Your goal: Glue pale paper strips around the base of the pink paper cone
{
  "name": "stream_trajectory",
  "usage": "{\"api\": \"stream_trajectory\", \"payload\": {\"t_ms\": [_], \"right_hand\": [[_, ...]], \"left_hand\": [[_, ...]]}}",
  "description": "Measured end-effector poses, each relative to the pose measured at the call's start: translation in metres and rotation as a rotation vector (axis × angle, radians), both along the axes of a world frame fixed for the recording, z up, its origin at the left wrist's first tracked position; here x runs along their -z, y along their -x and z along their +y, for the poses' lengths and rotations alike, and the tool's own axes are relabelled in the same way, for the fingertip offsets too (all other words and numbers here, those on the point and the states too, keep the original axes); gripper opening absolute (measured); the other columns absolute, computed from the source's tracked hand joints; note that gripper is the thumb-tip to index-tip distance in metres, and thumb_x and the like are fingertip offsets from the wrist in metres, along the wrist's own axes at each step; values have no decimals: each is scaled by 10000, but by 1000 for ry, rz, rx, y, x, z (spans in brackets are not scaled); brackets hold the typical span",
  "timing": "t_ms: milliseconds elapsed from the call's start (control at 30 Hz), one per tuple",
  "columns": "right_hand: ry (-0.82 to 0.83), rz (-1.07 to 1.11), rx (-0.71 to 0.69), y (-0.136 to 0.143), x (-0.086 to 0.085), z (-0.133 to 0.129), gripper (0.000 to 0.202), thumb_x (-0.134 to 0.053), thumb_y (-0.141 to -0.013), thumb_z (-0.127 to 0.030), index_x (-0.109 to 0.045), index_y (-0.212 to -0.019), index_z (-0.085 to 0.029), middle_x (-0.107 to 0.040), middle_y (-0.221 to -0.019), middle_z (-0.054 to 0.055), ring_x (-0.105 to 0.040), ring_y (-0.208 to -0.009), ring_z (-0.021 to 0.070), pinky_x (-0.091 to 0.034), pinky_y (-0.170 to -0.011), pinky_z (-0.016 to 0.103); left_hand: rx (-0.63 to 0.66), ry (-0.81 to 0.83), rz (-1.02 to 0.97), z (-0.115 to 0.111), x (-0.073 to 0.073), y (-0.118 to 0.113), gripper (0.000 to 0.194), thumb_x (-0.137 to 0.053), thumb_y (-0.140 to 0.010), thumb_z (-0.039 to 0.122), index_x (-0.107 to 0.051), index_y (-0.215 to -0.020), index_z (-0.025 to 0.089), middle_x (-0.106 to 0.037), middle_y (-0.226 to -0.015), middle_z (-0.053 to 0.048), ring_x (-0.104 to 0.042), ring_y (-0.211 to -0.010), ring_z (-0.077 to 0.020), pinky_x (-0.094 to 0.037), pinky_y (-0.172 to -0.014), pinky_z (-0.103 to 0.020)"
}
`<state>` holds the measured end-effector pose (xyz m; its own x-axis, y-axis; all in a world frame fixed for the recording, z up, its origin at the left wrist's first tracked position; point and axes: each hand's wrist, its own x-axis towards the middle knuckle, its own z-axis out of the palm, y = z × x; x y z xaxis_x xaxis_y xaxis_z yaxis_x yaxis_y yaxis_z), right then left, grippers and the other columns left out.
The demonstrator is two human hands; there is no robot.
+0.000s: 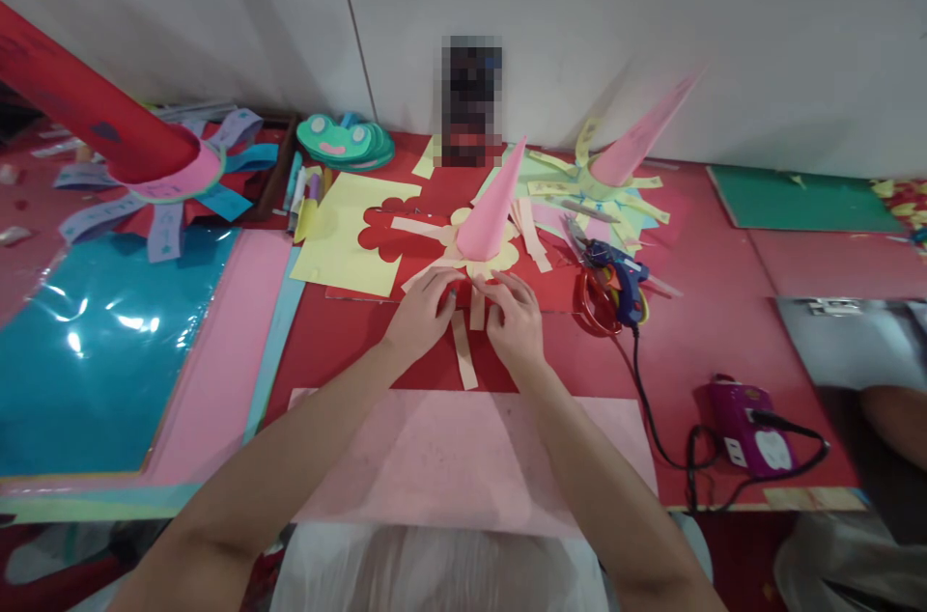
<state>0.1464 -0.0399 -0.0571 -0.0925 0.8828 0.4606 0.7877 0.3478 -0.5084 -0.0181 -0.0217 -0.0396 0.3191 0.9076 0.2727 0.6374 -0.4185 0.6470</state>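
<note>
A pink paper cone stands upright on a pale yellow flower-shaped paper base. Pale paper strips stick out from the base. My left hand is at the front left edge of the base, fingers bent together; what they pinch is too small to make out. Beside it, my right hand has its fingers pressed on the front edge, at the top of a short strip that hangs toward me. Another loose strip lies on the red table just below my hands.
A blue glue gun lies right of the cone, its cord running to a purple power box. A second pink cone stands behind. Pink sheet lies in front; red tube stands left.
</note>
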Motion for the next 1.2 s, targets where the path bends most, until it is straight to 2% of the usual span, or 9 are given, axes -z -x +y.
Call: {"api": "stream_trajectory", "payload": {"t_ms": [167,233,333,567,900,1200], "right_hand": [[64,-10,34,2,-2,-1,473,-382,-779,-43,-616,-1148,-225,-700,-960,62,-582,-1005,188,-470,-894,369],[72,-33,55,2,-1,0,450,-392,-785,-57,-615,-1146,-206,-707,-919,65,-581,-946,196,-468,-850,355],[80,-59,70,2,1,1,427,-404,-787,-72,-611,-1142,-189,-709,-897,69,-565,-923,211,-458,-815,353],[82,-110,69,3,-1,3,423,-384,-827,-106,-553,-1210,-164,-686,-909,81,-523,-885,226,-432,-782,352],[94,-209,97,6,5,6,382,-384,-865,-159,-548,-1211,-164,-678,-868,89,-490,-854,238,-386,-747,350],[14,-25,156,3,-1,2,430,-333,-834,-84,-530,-1212,-139,-665,-968,92,-507,-791,204,-432,-770,336]], "left_hand": [[90,-65,232,0,4,-2,398,-395,-873,113,-485,-1258,151,-522,-1327,-104,-414,-1302,-235,-311,-1122,-466],[89,-65,328,-1,6,-3,425,-423,-880,152,-460,-1303,145,-455,-1397,-117,-335,-1357,-269,-251,-1144,-506],[87,-66,423,-2,7,-5,430,-444,-895,207,-456,-1323,170,-406,-1437,-122,-279,-1386,-297,-230,-1137,-544],[89,-92,475,-3,7,-6,417,-443,-918,250,-473,-1318,136,-410,-1430,-158,-301,-1372,-317,-232,-1132,-541],[78,-94,472,-3,10,-6,407,-455,-915,256,-480,-1309,161,-413,-1433,-139,-305,-1374,-301,-229,-1133,-534],[77,-114,477,-3,11,-5,433,-449,-920,257,-460,-1341,155,-393,-1445,-148,-294,-1378,-311,-228,-1128,-534]]}}
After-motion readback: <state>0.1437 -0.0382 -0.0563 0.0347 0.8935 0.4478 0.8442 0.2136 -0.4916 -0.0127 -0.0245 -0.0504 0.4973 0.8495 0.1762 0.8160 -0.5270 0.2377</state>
